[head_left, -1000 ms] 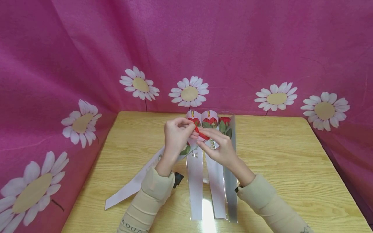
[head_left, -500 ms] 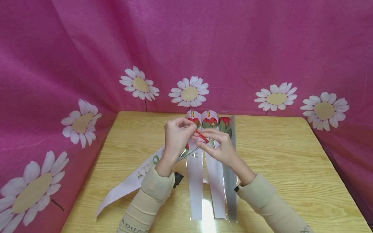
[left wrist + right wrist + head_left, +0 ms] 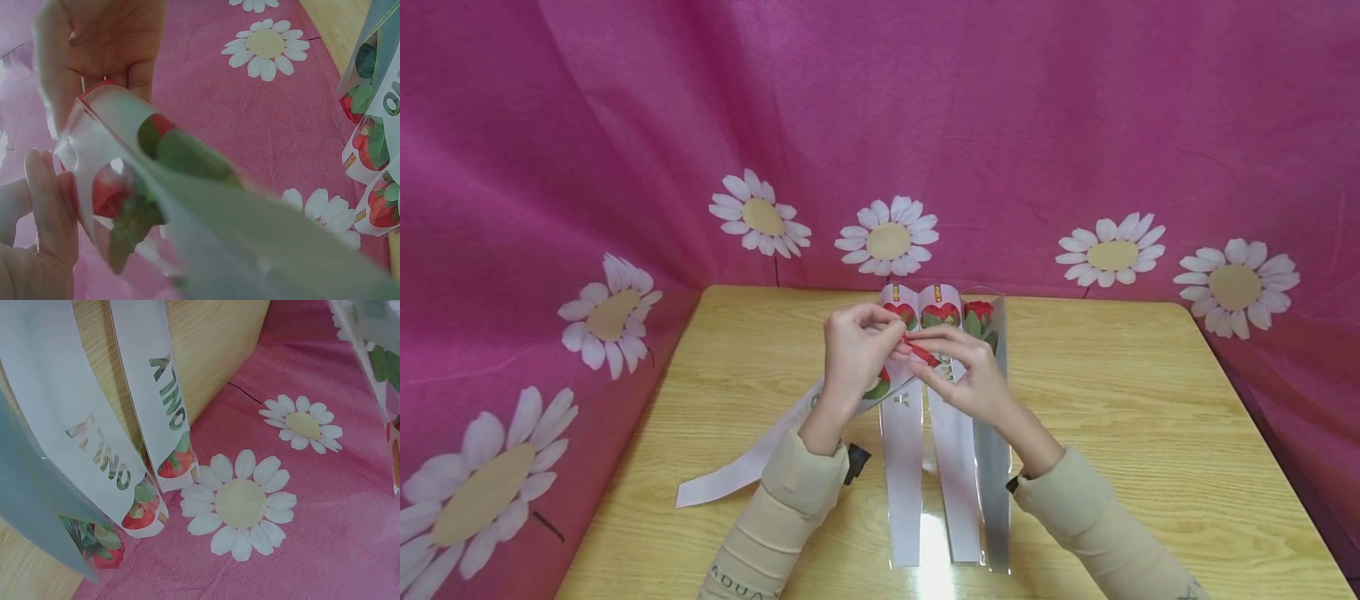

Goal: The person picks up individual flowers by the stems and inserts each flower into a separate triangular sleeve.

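Observation:
Both hands hold a white flower sleeve (image 3: 730, 475) above the table, its tail slanting down to the lower left. A rose (image 3: 112, 194) with green leaves shows through its clear window in the left wrist view. My left hand (image 3: 859, 350) pinches the sleeve's upper end by a red strip (image 3: 925, 356). From the other side, my right hand (image 3: 970, 375) holds the same end between thumb and fingers. The fingertips partly hide the strip, and its exact kind is unclear. In the right wrist view, only part of the held sleeve (image 3: 378, 381) shows at the right edge.
Beneath and right of the hands, two white rose sleeves (image 3: 904, 483) with cut-out lettering lie side by side on the wooden table (image 3: 1112, 417). A grey-backed rose sleeve (image 3: 995, 500) lies beside them. Pink daisy-printed cloth (image 3: 1000, 125) hangs behind the table and along its sides.
The held sleeve's tail dipped and turned its lettering into view, then swung up again, hiding most of the letters. Both hands stay nearly in place, with slight finger shifts.

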